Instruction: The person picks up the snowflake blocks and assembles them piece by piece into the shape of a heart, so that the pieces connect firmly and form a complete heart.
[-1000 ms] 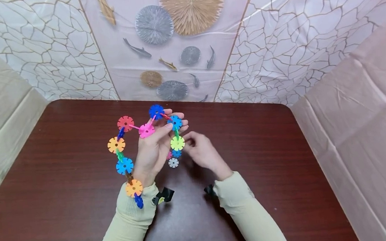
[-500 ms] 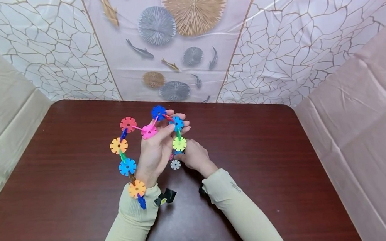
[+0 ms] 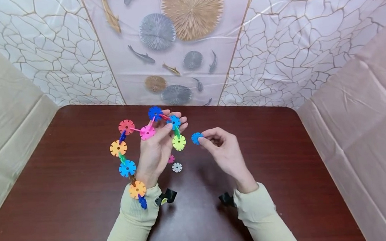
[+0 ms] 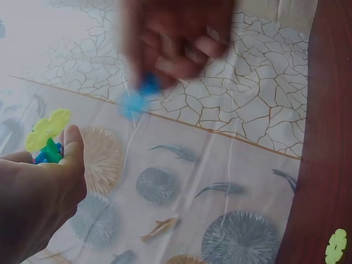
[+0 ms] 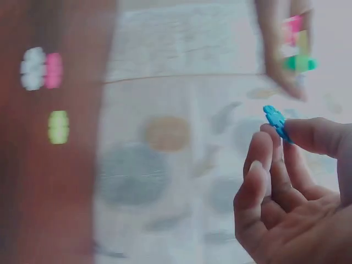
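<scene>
My left hand holds a chain of slotted plastic flower discs, pinching it near a blue disc under the thumb. The chain curves left and hangs over the wrist to an orange disc and a dark blue end piece. At its other end, beyond a green link, is a yellow-green disc. Just right of that, my right hand pinches a loose blue disc between thumb and forefinger, apart from the chain. In the left wrist view the right hand is blurred.
On the dark wood table lie a white disc, a pink disc partly covered by the left hand, and a yellow-green disc. A patterned backdrop rises behind the table's far edge.
My right hand went down to the loose discs, took the blue one and lifted it away to the right. The left hand and chain have hardly moved.
</scene>
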A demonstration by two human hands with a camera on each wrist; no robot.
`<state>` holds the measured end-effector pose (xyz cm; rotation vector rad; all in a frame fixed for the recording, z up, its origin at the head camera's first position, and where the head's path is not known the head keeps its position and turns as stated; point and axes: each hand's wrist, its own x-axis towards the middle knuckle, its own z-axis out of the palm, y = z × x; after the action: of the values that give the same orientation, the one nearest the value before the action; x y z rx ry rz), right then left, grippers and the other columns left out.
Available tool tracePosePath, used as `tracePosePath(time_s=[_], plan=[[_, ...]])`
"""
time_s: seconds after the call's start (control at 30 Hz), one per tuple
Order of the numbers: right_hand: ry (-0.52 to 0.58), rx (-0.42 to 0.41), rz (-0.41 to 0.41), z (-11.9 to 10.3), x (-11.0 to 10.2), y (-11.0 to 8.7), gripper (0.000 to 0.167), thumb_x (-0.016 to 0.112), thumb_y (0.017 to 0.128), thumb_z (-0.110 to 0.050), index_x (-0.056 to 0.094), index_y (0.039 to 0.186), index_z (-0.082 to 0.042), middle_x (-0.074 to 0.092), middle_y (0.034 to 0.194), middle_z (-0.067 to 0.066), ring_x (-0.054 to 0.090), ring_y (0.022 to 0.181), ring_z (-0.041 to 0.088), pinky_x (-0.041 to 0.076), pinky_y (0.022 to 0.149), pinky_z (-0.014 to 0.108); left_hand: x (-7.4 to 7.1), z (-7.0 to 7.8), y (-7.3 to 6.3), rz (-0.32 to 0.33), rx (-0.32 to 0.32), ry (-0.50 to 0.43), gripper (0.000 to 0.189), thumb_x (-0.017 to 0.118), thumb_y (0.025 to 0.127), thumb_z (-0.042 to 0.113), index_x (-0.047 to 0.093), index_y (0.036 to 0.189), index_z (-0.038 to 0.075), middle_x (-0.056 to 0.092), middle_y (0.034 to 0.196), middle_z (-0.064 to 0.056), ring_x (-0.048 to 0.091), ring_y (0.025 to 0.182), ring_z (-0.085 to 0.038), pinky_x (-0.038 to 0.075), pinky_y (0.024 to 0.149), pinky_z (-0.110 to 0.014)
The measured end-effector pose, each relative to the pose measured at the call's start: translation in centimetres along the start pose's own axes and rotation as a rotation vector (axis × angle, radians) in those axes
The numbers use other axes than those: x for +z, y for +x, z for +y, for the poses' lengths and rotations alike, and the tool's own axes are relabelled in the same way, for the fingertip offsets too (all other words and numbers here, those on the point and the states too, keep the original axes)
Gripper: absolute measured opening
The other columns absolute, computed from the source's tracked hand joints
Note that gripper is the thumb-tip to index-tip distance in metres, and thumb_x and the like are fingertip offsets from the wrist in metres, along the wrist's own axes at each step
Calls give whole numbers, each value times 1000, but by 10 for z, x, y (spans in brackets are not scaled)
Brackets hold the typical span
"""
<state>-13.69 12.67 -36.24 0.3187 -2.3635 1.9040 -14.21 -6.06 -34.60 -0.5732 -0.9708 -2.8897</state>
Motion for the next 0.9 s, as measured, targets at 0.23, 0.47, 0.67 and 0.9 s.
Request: tracePosePath(time_s=[0.23,0.47,0.67,0.9], plan=[[-81,-126,88,-40,-5,-23,14,75,86,-24,68,94,-14,67,85,-1,59,68,19,51,59,27,10,-2,9,-18,34,-28,28,41,98,-9,54,121,0,54,122,-27,58,115,-43,38,105,-54],[-133,-211,150,-48,6,-34,10,75,86,-16,66,90,-14,68,84,-6,60,67,15,52,61,27,14,-5,10,-24,33,-64,29,38,98,-10,51,122,-1,53,124,-26,57,117,-43,40,104,-51],[-178,-241,190,-50,9,-35,12,75,86,-15,64,91,-14,66,75,-7,59,63,12,51,56,28,17,-6,11,-18,35,-87,28,38,99,-11,50,123,-3,55,123,-25,55,119,-43,39,105,-52],[-273,-250,124,-56,-1,-34,18,74,86,-12,61,98,-13,66,78,-10,58,65,6,51,58,26,24,-4,16,1,49,-105,27,38,99,-9,50,123,-1,55,120,-22,56,119,-40,37,107,-51]])
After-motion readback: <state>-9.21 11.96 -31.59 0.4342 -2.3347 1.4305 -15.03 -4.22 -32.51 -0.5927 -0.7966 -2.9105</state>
